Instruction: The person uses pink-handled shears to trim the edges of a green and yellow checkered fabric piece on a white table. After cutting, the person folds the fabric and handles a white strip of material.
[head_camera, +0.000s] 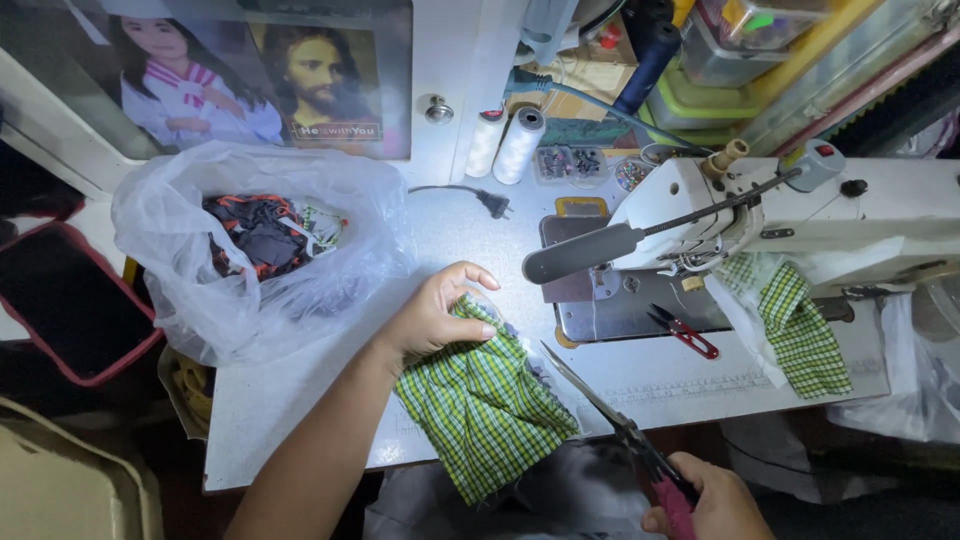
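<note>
My left hand (436, 313) rests on the far end of a green checked cloth piece (486, 405), pressing it onto the sewing table (300, 400). My right hand (705, 500) at the bottom edge grips the red-handled scissors (610, 415). Their open blades point up-left toward the cloth's right edge, close beside it. The cloth hangs partly over the table's near edge.
A white sewing machine (800, 215) stands at the right with another green checked piece (800, 330) under its arm and small red snips (685, 332) on its plate. A clear plastic bag (230, 270) of dark fabric lies at the left. Thread spools (505, 145) and boxes stand at the back.
</note>
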